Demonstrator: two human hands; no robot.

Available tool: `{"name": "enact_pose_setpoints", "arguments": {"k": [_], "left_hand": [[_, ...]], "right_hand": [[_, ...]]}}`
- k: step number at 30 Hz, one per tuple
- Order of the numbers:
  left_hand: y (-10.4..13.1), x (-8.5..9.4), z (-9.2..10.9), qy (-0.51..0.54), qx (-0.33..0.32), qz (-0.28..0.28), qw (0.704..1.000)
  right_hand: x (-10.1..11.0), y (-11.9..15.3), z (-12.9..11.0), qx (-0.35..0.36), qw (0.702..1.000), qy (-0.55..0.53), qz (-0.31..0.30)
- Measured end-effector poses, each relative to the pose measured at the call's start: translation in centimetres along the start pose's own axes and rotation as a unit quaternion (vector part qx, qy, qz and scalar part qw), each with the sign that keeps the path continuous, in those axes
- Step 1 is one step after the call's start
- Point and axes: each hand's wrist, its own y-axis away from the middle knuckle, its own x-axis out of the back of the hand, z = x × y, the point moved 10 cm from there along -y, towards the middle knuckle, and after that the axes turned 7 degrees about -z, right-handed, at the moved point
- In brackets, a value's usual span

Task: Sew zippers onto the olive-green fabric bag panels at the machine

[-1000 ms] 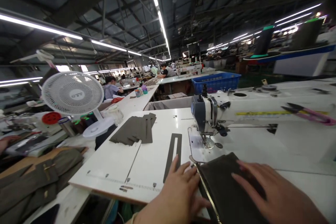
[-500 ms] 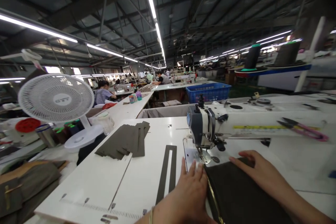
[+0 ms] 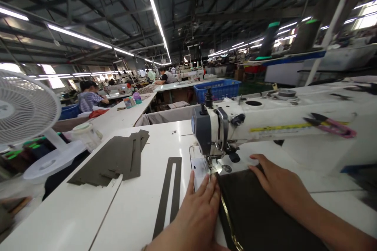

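Note:
A dark fabric piece [image 3: 259, 211] with a gold metal zipper [image 3: 226, 211] along its left side lies on the sewing machine table. Its far left corner reaches the presser foot [image 3: 213, 166] of the sewing machine [image 3: 209, 129]. My left hand [image 3: 197, 208] lies flat with fingers apart at the fabric's left edge, fingertips close to the foot. At the far right edge, my right hand [image 3: 277, 182] holds the fabric between thumb and fingers. Left of my left hand lies a flat grey strip with a long slot [image 3: 167, 192].
Overlapping grey fabric pieces [image 3: 108, 157] lie on the table's left. A white fan [image 3: 55, 145] stands beyond them. Pink-handled snips [image 3: 332, 125] rest on the machine arm by a yellow tape measure [image 3: 273, 128]. A blue crate [image 3: 218, 89] and co-workers are farther back.
The view has turned right, so most things appear farther left. Both hands keep their places on the fabric, whose corner stays at the presser foot.

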Motion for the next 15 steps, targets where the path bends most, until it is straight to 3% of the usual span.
{"name": "enact_pose_setpoints", "arguments": {"k": [3,6,10,13,15], "left_hand": [[0.3,0.1,0.1,0.009,0.001,0.018,1.0],[0.7,0.2,0.1,0.021,0.015,0.025,0.999],[0.8,0.2,-0.1,0.013,0.015,0.031,0.999],[0.7,-0.5,-0.4,-0.004,0.025,0.03,0.999],[0.8,-1.5,-0.4,-0.035,0.043,-0.001,0.998]], "right_hand": [[-0.3,-0.2,-0.1,0.031,0.995,0.093,-0.019],[1.2,-0.6,-1.1,0.044,0.993,0.11,-0.02],[4.2,2.0,-6.3,0.168,0.98,0.086,0.058],[2.5,6.3,-9.3,0.268,0.962,0.004,0.05],[0.4,6.8,-9.3,0.24,0.964,-0.1,0.05]]}}
